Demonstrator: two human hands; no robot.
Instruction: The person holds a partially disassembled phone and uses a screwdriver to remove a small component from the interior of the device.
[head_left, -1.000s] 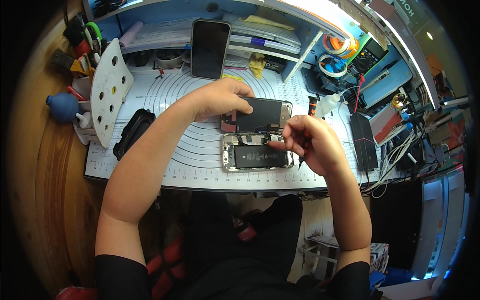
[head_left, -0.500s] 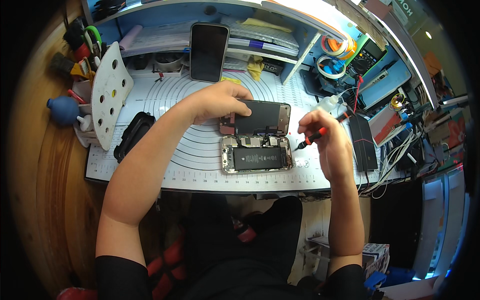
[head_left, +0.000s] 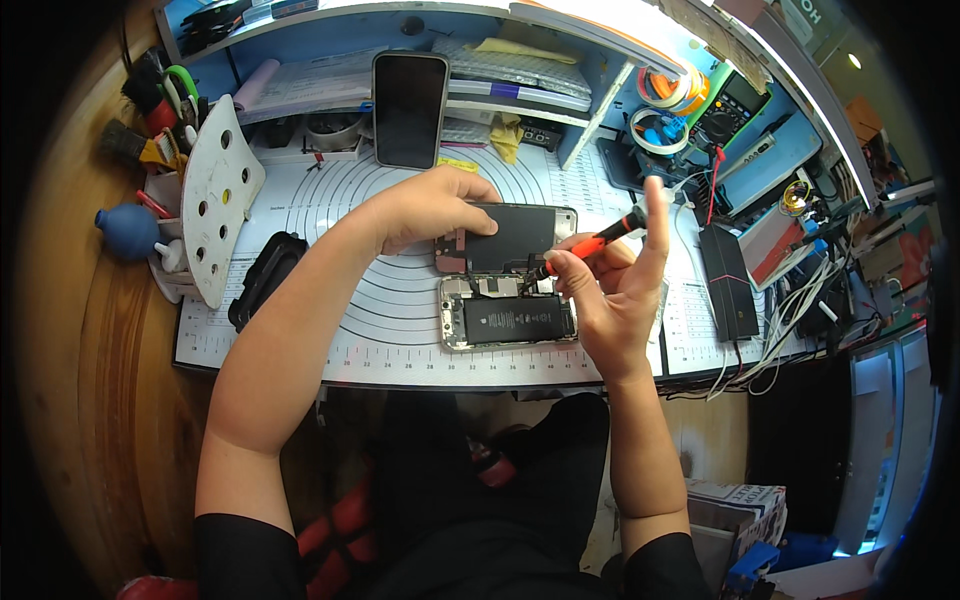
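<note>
An opened phone body [head_left: 510,318] lies on a printed work mat [head_left: 360,300] with its battery exposed, and its detached-looking screen [head_left: 520,230] rests just beyond it, flex cables between them. My left hand [head_left: 435,212] grips the screen's upper left, thumb on the dark back and fingers curled over the far edge. My right hand [head_left: 615,300] holds a red-and-black screwdriver [head_left: 590,248] in thumb and fingers, index finger raised; its tip points down to the cable area at the phone body's upper part.
A standing phone [head_left: 410,110] is behind, a black case [head_left: 265,280] at left beside a white tool holder [head_left: 220,200] and blue air blower [head_left: 130,233]. Shelves of papers run along the back; a multimeter [head_left: 735,105], black box [head_left: 728,285] and tangled cables crowd the right.
My right hand has brought the screwdriver leftward and turned it, tip now at the cable area instead of pointing down at the phone's right. The index finger has lifted. My left hand stays on the screen.
</note>
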